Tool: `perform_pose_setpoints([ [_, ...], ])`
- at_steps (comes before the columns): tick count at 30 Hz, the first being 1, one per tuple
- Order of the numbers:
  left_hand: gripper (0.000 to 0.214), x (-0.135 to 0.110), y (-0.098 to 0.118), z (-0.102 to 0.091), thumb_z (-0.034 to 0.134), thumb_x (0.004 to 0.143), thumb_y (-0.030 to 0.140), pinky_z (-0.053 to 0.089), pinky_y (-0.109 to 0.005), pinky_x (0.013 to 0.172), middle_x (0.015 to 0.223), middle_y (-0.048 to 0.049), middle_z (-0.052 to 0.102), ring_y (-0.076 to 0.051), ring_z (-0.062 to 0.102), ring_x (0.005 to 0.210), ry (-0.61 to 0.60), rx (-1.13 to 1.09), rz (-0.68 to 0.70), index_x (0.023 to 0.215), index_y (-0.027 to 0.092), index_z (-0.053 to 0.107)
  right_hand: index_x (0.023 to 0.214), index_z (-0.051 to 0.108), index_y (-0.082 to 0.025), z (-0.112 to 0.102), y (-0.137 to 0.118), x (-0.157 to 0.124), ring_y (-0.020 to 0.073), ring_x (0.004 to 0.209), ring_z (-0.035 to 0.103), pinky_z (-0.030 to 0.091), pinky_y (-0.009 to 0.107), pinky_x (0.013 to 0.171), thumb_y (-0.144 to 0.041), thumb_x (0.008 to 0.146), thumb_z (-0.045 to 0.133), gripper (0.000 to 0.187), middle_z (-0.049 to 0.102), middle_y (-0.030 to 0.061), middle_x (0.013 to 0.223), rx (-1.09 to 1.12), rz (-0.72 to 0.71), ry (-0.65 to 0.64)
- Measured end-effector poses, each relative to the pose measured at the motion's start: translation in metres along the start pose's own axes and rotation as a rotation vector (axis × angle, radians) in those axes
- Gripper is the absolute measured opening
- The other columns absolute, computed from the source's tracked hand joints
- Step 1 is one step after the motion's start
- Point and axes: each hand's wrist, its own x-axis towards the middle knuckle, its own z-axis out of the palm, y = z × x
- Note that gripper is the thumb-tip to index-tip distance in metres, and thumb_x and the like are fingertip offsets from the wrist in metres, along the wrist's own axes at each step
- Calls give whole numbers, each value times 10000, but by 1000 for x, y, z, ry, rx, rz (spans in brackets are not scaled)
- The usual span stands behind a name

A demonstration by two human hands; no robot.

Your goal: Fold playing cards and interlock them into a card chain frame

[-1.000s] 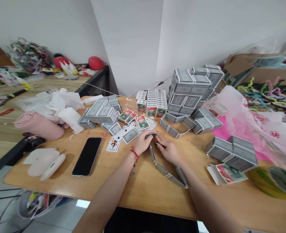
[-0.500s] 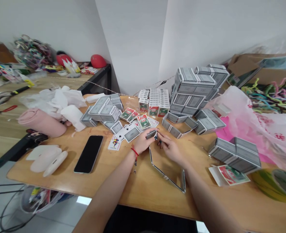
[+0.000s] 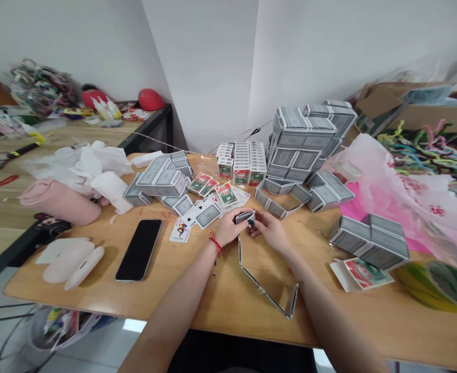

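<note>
My left hand [image 3: 228, 229], with a red cord at the wrist, grips the upper end of a folded strip of joined playing cards [image 3: 266, 293]. The strip stands on edge on the table and bends towards my right forearm. My right hand [image 3: 270, 231] pinches at the same end, fingertips against the left thumb. A small dark bit shows between the fingers, too small to name. Just beyond lie loose face-up cards [image 3: 181, 228] and a red-green card box [image 3: 226, 194]. An open frame of joined cards [image 3: 280, 202] stands behind my right hand.
Stacked grey card blocks [image 3: 304, 140] rise at the back right, beside rows of card boxes [image 3: 241, 160]. More card blocks [image 3: 371, 241] and a yellow-green tape roll [image 3: 438, 282] sit right. A black phone [image 3: 138, 250] and a pink roll [image 3: 59, 204] lie left.
The view has shifted a little to the right. My right fingers have curled in closer to the left thumb at the strip's end, and the strip's near end has swung slightly.
</note>
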Motion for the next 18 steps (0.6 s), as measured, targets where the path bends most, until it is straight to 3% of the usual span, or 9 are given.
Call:
perform_pose_setpoints([
  [5, 292, 0, -2, 2, 531, 754, 189, 411, -309, 913, 1094, -55, 601, -169, 551, 1006, 26, -32, -11, 1041, 174, 581, 979, 557, -137, -2, -4, 6, 116, 468, 550, 476, 239, 454, -415, 717, 582, 383, 607, 9, 598, -30, 19, -27],
  [10, 246, 1, -5, 2, 522, 774, 226, 413, -301, 903, 1067, -51, 611, -166, 553, 992, 106, 16, -21, 1005, 180, 594, 924, 580, -123, -3, -7, 12, 99, 420, 514, 422, 221, 423, -433, 687, 608, 391, 586, -8, 549, -24, 51, -27],
  [14, 229, 4, -12, 0, 546, 763, 253, 422, -308, 877, 1005, -60, 629, -173, 566, 945, 188, 8, -26, 964, 167, 615, 922, 598, -128, -4, -7, 14, 113, 462, 547, 443, 241, 480, -440, 678, 609, 396, 606, 3, 572, 104, 81, -6],
  [18, 255, 6, -18, 1, 577, 741, 296, 423, -320, 872, 1008, -73, 632, -184, 573, 936, 242, -162, -43, 951, 159, 620, 866, 628, -139, -7, -7, 14, 99, 484, 531, 442, 229, 503, -397, 623, 670, 357, 596, -9, 570, 293, 106, 8],
])
